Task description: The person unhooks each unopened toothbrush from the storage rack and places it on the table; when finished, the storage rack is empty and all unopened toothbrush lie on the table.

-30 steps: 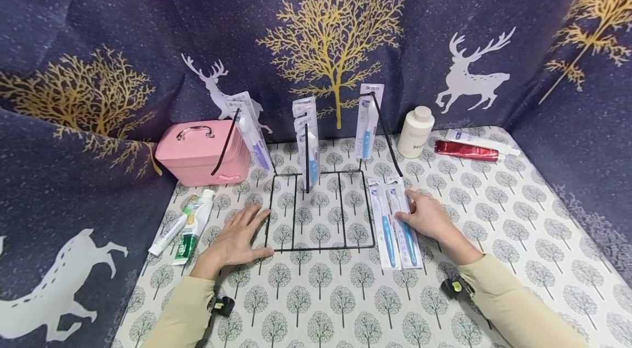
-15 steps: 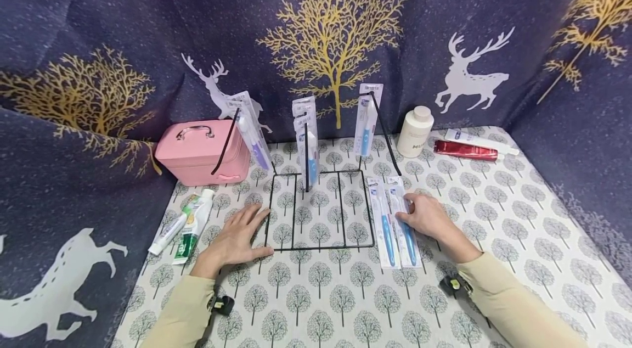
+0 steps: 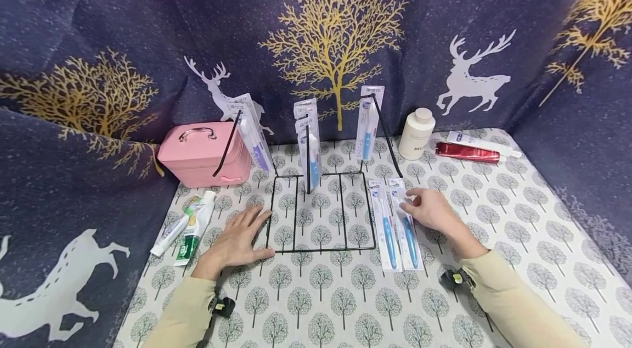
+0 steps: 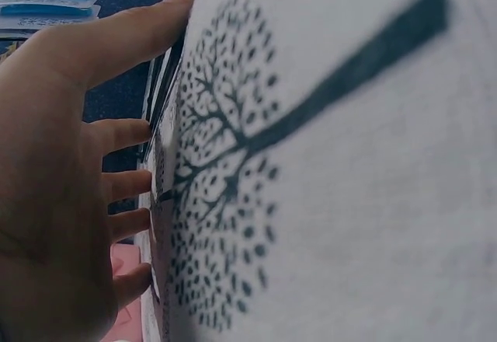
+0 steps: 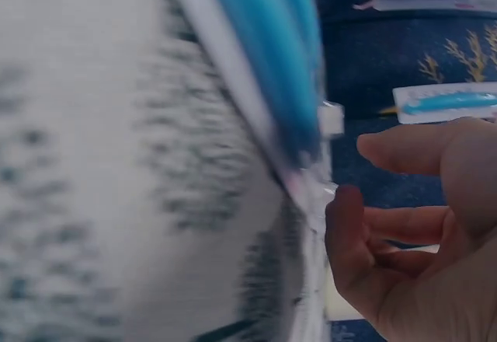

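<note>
At frame centre, the right hand point(image 3: 432, 209) pinched the upper edge of a packaged toothbrush point(image 3: 407, 223) lying on the tablecloth point(image 3: 494, 216) beside another pack point(image 3: 385, 224). The left hand point(image 3: 238, 241) lay spread flat, fingertips touching the black wire rack point(image 3: 321, 211).

Left hand point(image 3: 240, 236) flat; right hand point(image 3: 430, 208) seemingly curled.

Pink case point(image 3: 204, 151) with a handle on its lid, at the back left of the table point(image 3: 494, 216). Two toothpaste tubes point(image 3: 186, 225), one white and one green-and-white, lying side by side at the left edge. White bottle point(image 3: 416, 133) standing at the back right. Red tube point(image 3: 467, 152) and white tube point(image 3: 481, 142) lying just beside the bottle. Tablecloth printed with small trees. Dark blue backdrop point(image 3: 316, 35) with gold trees and white deer.
</note>
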Motion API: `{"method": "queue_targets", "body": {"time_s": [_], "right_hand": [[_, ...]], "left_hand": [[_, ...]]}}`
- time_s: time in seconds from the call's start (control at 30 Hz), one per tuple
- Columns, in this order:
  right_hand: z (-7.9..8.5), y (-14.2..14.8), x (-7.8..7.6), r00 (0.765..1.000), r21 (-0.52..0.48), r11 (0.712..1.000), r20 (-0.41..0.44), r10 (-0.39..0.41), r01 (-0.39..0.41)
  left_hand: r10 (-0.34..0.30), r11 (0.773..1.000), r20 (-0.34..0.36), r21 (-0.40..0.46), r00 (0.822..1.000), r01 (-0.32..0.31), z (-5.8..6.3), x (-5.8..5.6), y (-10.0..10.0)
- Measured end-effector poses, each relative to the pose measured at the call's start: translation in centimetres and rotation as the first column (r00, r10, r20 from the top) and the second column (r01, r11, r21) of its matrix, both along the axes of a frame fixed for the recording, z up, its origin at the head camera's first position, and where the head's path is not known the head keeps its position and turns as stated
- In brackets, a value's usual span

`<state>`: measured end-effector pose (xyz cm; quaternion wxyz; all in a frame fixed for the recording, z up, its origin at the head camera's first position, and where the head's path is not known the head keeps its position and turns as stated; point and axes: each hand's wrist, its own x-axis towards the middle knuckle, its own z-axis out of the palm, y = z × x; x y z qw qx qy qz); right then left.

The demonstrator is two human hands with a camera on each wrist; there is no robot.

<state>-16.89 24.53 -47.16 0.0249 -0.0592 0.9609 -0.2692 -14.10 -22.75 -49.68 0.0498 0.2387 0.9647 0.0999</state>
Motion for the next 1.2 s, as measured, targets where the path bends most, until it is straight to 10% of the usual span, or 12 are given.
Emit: {"method": "queue_targets", "body": {"time_s": [0.43,0.9,1.2], "right_hand": [[3.2,-1.2,-3.3,0.965,-0.339,0.938,-0.263,-0.018,-0.075],[5.6,-4.3,-6.3,0.934,-0.806,0.540,-0.345,-0.097,-0.241],[6.7,-5.8,-7.7,0.899,-0.781,0.523,-0.433,-0.060,-0.341]], "left_hand": [[0.013,1.000,0.015,-0.007,1.000,-0.013,-0.1,0.0,-0.1],[-0.006,1.000,-0.009,-0.009,1.000,0.006,0.1,0.2,0.0],[-0.002,1.000,-0.017,-0.011,1.000,0.002,0.0,0.1,-0.1]]}}
